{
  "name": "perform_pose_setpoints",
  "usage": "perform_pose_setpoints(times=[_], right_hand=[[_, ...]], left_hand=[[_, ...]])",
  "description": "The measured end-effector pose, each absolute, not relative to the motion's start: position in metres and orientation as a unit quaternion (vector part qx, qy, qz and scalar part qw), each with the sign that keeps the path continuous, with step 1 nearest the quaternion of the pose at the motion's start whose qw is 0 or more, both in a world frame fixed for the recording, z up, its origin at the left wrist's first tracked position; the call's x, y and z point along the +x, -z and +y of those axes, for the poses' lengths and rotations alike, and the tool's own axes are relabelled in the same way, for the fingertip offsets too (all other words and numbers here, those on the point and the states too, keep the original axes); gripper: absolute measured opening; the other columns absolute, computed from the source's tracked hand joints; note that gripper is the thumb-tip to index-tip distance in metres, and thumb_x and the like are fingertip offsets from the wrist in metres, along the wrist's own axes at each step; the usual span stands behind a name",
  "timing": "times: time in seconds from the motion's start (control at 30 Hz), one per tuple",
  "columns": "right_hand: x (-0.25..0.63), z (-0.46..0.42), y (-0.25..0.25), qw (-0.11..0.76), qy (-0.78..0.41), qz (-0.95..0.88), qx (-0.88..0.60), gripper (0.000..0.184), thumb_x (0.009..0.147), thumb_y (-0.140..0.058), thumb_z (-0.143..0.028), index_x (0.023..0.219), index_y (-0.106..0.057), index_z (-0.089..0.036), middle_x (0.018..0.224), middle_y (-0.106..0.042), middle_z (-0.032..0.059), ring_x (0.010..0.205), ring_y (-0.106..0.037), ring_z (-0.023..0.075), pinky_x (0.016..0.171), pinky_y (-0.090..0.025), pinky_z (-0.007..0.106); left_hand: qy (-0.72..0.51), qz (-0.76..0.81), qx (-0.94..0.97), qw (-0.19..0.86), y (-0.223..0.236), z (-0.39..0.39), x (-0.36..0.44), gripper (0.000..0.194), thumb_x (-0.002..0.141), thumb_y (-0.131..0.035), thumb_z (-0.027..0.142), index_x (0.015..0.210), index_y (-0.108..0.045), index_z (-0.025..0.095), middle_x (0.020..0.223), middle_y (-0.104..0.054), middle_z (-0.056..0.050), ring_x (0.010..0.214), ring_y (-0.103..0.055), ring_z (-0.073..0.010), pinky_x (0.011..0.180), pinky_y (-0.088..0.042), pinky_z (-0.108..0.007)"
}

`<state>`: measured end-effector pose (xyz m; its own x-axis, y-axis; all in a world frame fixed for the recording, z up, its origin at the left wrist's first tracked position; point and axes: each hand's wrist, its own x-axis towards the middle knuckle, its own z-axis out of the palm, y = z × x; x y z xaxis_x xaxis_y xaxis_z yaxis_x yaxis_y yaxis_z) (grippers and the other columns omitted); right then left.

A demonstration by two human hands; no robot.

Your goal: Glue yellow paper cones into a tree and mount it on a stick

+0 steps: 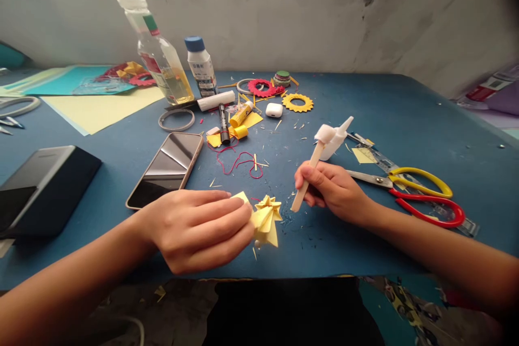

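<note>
L hand [203, 231]: grips folded yel. paper [266, 223], nr table [365, 113] front edge | R hand [334, 188]: grips wood stick [313, 159] | I see rm rear R | tall btl [160, 51]: pt-full, yel. liquid [178, 90]

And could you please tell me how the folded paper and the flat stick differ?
The folded paper is yellow and pleated; the flat stick is pale and straight. The left hand holds the paper; the right hand holds the stick. Both are hand-held.

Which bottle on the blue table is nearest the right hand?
Small white pointed-nozzle bottle, just beyond the right hand; the tall clear white-capped bottle and white blue-capped bottle stand farther left.
</note>
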<state>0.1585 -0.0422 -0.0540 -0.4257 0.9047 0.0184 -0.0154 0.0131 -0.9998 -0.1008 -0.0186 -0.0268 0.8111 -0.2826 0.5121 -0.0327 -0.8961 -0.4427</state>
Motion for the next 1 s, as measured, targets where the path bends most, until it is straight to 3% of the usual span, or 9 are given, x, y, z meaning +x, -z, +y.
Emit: perform_pose_setpoints(times=[0.17,0.37,0.67,0.83,1.0], right_hand=[[0.160,-0.052,0.042,0.470,-0.584,-0.555,-0.360,0.033,0.093,-0.050,-0.045,0.077,-0.060,-0.018,0.051,-0.054,-0.0038,0.040,-0.042,0.0053,0.037,-0.033,0.016],[0.158,-0.076,0.028,0.542,-0.462,-0.612,-0.344,0.023,0.096,-0.047,-0.034,0.085,-0.064,-0.022,0.062,-0.061,-0.0020,0.045,-0.054,0.0073,0.038,-0.041,0.017],[0.157,-0.082,0.032,0.459,-0.324,-0.759,-0.328,0.014,0.097,-0.046,-0.021,0.101,-0.059,-0.022,0.074,-0.064,-0.0016,0.057,-0.061,0.0069,0.051,-0.050,0.015],[0.159,-0.080,0.032,0.418,-0.273,-0.806,-0.319,0.013,0.096,-0.049,-0.021,0.105,-0.059,-0.022,0.089,-0.068,0.0004,0.069,-0.064,0.0075,0.057,-0.051,0.014],[0.161,-0.081,0.033,0.393,-0.247,-0.830,-0.308,0.014,0.097,-0.048,-0.023,0.107,-0.057,-0.021,0.090,-0.069,0.0007,0.074,-0.065,0.0075,0.062,-0.050,0.013]], left_hand=[[0.298,0.094,-0.922,0.230,0.026,-0.020,-0.098,0.017,0.088,-0.052,0.018,0.082,-0.068,0.019,0.084,-0.072,-0.002,0.079,-0.069,-0.0138,0.076,-0.061,-0.024],[0.273,0.104,-0.922,0.255,0.021,-0.025,-0.095,0.019,0.088,-0.053,0.027,0.087,-0.071,0.021,0.088,-0.071,-0.002,0.082,-0.069,-0.0151,0.074,-0.062,-0.025],[0.237,0.144,-0.920,0.276,0.014,-0.023,-0.090,0.014,0.083,-0.061,0.029,0.090,-0.071,0.023,0.090,-0.068,-0.004,0.083,-0.068,-0.0159,0.068,-0.063,-0.025],[0.220,0.139,-0.922,0.286,0.015,-0.026,-0.091,0.016,0.084,-0.060,0.035,0.092,-0.070,0.026,0.096,-0.066,-0.003,0.091,-0.066,-0.0156,0.074,-0.062,-0.025],[0.215,0.171,-0.915,0.295,0.014,-0.024,-0.092,0.019,0.085,-0.059,0.035,0.097,-0.070,0.024,0.097,-0.067,-0.004,0.090,-0.066,-0.0155,0.073,-0.061,-0.024]])
